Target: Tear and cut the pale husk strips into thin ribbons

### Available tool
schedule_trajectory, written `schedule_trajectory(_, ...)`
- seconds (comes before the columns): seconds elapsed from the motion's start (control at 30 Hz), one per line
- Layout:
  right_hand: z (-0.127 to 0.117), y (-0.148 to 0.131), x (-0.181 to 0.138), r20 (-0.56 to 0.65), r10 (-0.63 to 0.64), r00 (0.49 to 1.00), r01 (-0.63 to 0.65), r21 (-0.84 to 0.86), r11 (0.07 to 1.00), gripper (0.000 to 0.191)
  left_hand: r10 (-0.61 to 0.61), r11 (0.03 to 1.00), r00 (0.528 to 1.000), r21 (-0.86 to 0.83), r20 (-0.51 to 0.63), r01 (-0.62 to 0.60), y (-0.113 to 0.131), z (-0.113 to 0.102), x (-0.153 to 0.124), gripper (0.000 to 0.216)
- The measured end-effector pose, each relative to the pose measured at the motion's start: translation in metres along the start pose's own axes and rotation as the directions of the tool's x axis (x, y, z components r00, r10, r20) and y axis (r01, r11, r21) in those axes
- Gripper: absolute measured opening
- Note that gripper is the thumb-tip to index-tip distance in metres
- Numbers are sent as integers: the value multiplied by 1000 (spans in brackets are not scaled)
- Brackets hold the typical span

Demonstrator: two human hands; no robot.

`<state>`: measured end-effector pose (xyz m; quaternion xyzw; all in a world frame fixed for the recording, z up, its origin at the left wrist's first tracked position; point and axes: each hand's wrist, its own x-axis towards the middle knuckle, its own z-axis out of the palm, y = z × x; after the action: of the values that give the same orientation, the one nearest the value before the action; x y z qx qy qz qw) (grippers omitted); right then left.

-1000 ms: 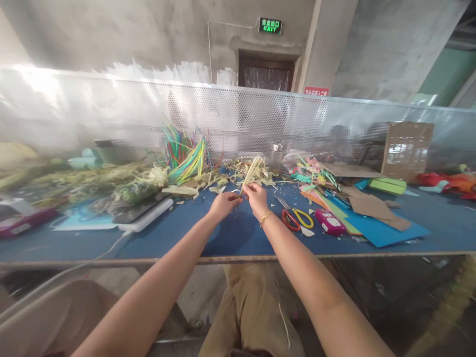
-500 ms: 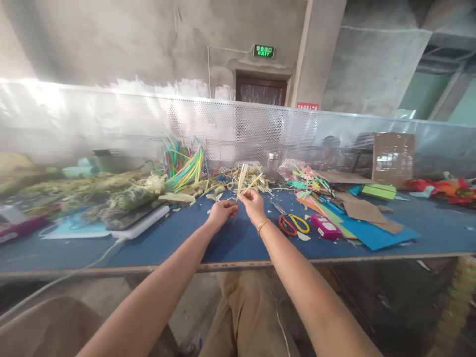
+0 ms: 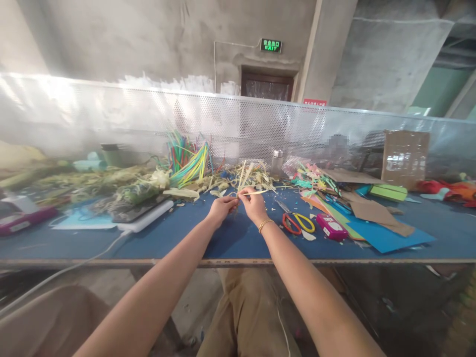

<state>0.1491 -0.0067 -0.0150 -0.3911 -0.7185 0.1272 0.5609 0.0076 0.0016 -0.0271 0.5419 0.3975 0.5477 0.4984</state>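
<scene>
Your left hand and right hand both pinch a pale leaf strip over the middle of the blue table. Scissors and a pink box lie just to the right. Straw scraps and coloured strips are piled along the far edge.

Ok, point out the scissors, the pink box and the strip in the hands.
scissors (image 3: 298, 222): head view, on the handles.
pink box (image 3: 331, 227): head view, on its top face.
strip (image 3: 242, 177): head view, on the upright pale blade.
</scene>
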Motion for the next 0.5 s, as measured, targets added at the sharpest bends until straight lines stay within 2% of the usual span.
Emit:
schedule_trajectory(0.13,2,2,-1,-16,1,1000,-1,-17,1000,10,12,1000,998,-25,-56,-14,1,0,0,42)
schedule_trajectory(0.27,4,-1,-3,24,-22,999,24,-54,998,10,10,1000,994,-24,-111,-12,1,-1,3,41)
schedule_trajectory(0.5,4,-3,-2,62,12,998,-4,-128,992,12,52,998,989,50,-136,-45,-2,-3,2,34)
